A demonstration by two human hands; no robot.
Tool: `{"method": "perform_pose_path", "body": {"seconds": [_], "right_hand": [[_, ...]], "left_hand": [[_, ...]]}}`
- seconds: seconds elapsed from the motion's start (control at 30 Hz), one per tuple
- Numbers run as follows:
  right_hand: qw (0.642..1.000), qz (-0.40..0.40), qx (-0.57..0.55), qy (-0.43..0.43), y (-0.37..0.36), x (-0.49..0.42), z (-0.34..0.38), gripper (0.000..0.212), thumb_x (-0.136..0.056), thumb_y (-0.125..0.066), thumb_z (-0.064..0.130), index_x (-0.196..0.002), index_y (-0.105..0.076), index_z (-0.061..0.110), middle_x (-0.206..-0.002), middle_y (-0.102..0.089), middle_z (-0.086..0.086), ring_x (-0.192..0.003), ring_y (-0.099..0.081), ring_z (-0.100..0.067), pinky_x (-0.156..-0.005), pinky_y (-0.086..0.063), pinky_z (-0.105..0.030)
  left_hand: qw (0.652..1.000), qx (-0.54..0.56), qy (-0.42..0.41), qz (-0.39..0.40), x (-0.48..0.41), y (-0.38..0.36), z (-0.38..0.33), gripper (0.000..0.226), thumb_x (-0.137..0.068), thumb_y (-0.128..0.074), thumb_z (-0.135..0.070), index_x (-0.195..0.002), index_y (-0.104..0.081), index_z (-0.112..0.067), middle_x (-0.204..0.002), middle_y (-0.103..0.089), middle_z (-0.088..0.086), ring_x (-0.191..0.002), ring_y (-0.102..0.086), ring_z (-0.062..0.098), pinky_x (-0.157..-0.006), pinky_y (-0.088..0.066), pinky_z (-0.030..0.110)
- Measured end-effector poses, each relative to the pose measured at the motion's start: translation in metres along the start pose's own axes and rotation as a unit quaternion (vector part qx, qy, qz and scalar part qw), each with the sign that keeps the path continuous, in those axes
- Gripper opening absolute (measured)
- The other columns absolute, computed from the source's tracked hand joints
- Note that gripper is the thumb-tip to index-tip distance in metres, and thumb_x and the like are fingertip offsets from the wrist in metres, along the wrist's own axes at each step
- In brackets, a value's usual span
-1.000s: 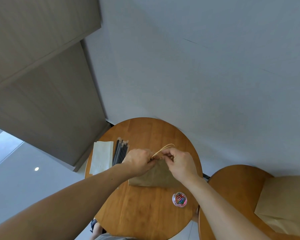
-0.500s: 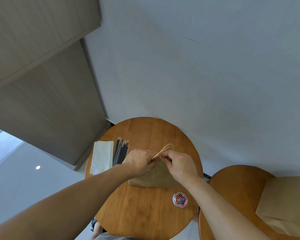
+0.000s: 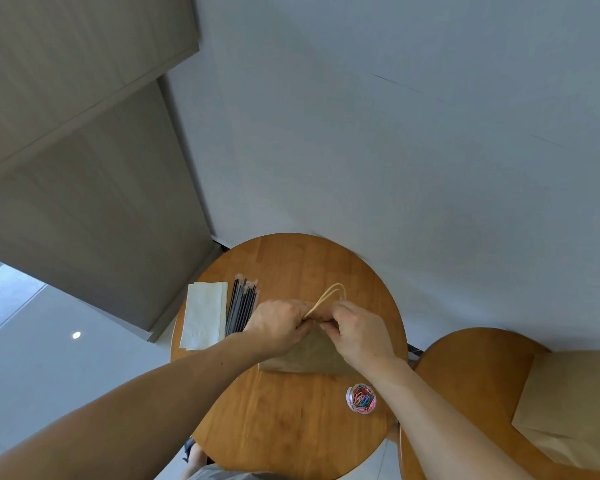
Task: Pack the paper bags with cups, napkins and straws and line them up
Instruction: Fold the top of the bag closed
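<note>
A brown paper bag (image 3: 305, 358) stands on the round wooden table (image 3: 284, 424). My left hand (image 3: 278, 323) and my right hand (image 3: 357, 332) both pinch its top edge, close together, just below the two tan handles (image 3: 329, 297) that stick up behind my fingers. To the left lie a stack of white napkins (image 3: 203, 315) and a bundle of wrapped black straws (image 3: 241, 308). The bag's contents are hidden, and no cups are in view.
A small clear tub of coloured paper clips (image 3: 361, 399) sits near the table's right edge. A second round table (image 3: 465, 375) at the right carries another brown paper bag (image 3: 572, 407). A grey wall is directly behind both tables.
Both hands stay at the bag's top edge; my fingers have shifted slightly there. The bag and the other items have not moved.
</note>
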State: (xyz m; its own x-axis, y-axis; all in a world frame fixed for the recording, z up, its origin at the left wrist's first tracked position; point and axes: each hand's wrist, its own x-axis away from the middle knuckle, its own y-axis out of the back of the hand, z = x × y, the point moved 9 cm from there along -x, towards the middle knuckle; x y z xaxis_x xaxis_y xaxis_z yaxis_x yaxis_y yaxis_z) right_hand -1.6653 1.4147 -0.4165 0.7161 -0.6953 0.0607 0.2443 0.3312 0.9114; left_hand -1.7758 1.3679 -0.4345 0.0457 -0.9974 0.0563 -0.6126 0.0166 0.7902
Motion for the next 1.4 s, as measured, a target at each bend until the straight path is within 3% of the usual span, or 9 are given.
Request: {"method": "perform_pose_path", "body": {"seconds": [0.3,0.6,0.77,0.87,0.93,1.0,1.1,1.27,1.4], "right_hand": [[0.999,0.009,0.031,-0.022,-0.003,0.002,0.0,0.022,-0.097,-0.058,0.034,-0.109,-0.069,0.019,-0.108,-0.066,0.009,-0.091,-0.064,-0.011,-0.076,-0.055,-0.029],[0.997,0.002,0.073,-0.005,-0.008,0.002,0.002,0.022,-0.098,-0.055,0.036,-0.105,-0.067,0.019,-0.104,-0.066,0.008,-0.087,-0.063,-0.011,-0.073,-0.053,-0.028],[0.992,-0.106,-0.03,0.066,0.018,0.019,0.007,0.024,-0.09,-0.071,0.028,-0.11,-0.072,0.014,-0.112,-0.069,0.004,-0.079,-0.068,-0.009,-0.066,-0.058,-0.027],[0.98,-0.183,-0.055,0.049,0.038,0.039,-0.015,0.03,-0.09,-0.067,0.037,-0.11,-0.069,0.015,-0.111,-0.065,0.004,-0.067,-0.059,-0.001,-0.057,-0.05,-0.011],[0.978,-0.195,-0.074,-0.009,0.043,0.052,-0.042,0.041,-0.088,-0.061,0.048,-0.118,-0.061,0.019,-0.114,-0.059,0.006,-0.072,-0.052,0.002,-0.061,-0.039,-0.001],[0.978,-0.161,-0.105,-0.085,0.032,0.063,-0.072,0.059,-0.085,-0.066,0.052,-0.134,-0.047,0.025,-0.127,-0.05,0.009,-0.081,-0.059,-0.009,-0.067,-0.049,-0.01],[0.973,-0.05,-0.131,-0.182,-0.002,0.074,-0.106,0.085,-0.082,-0.073,0.049,-0.149,-0.021,0.04,-0.147,-0.037,0.011,-0.104,-0.063,-0.026,-0.086,-0.059,-0.042],[0.952,0.027,-0.226,-0.206,-0.036,0.063,-0.117,0.075,-0.087,-0.07,0.044,-0.147,-0.024,0.048,-0.143,-0.041,0.025,-0.097,-0.062,-0.007,-0.093,-0.056,-0.04],[0.934,0.033,-0.268,-0.232,-0.048,0.046,-0.118,0.034,-0.094,-0.064,0.035,-0.126,-0.056,0.03,-0.1,-0.068,0.019,-0.074,-0.069,-0.002,-0.071,-0.061,-0.031]], "left_hand": [[0.999,-0.008,0.033,0.016,0.003,-0.007,0.004,0.023,-0.099,-0.052,-0.032,-0.11,-0.072,-0.029,-0.101,-0.071,-0.012,-0.087,-0.065,0.012,-0.067,-0.043,0.021],[0.996,-0.033,0.067,0.039,0.005,-0.013,0.011,0.026,-0.1,-0.048,-0.038,-0.109,-0.071,-0.028,-0.097,-0.069,-0.009,-0.085,-0.064,0.013,-0.075,-0.052,0.029],[0.996,-0.001,0.069,0.059,0.003,-0.006,0.012,0.021,-0.095,-0.055,-0.041,-0.074,-0.056,-0.039,-0.068,-0.056,-0.016,-0.063,-0.056,0.005,-0.054,-0.041,0.018],[0.993,0.026,0.102,0.05,0.011,-0.002,0.026,0.005,-0.085,-0.063,-0.047,-0.089,-0.061,-0.045,-0.079,-0.061,-0.021,-0.073,-0.059,-0.003,-0.058,-0.039,0.01],[0.991,0.045,0.119,0.044,0.021,-0.001,0.038,0.034,-0.08,-0.069,-0.05,-0.112,-0.057,-0.051,-0.093,-0.059,-0.028,-0.086,-0.056,-0.009,-0.065,-0.038,0.007],[0.986,0.07,0.145,0.03,0.03,0.001,0.053,0.06,-0.076,-0.075,-0.05,-0.13,-0.049,-0.048,-0.107,-0.055,-0.029,-0.096,-0.055,-0.005,-0.072,-0.041,0.009],[0.975,0.085,0.202,0.033,0.047,-0.007,0.077,0.07,-0.076,-0.08,-0.043,-0.136,-0.045,-0.043,-0.119,-0.05,-0.025,-0.106,-0.054,0.003,-0.079,-0.043,0.013],[0.959,0.117,0.252,0.049,0.061,-0.025,0.093,0.016,-0.085,-0.073,-0.032,-0.087,-0.063,-0.044,-0.094,-0.064,-0.022,-0.09,-0.062,0.004,-0.074,-0.052,0.019],[0.952,0.123,0.28,0.02,0.064,-0.022,0.093,0.025,-0.093,-0.066,-0.025,-0.072,-0.061,-0.039,-0.072,-0.063,-0.017,-0.069,-0.061,0.003,-0.057,-0.04,0.01]]}}
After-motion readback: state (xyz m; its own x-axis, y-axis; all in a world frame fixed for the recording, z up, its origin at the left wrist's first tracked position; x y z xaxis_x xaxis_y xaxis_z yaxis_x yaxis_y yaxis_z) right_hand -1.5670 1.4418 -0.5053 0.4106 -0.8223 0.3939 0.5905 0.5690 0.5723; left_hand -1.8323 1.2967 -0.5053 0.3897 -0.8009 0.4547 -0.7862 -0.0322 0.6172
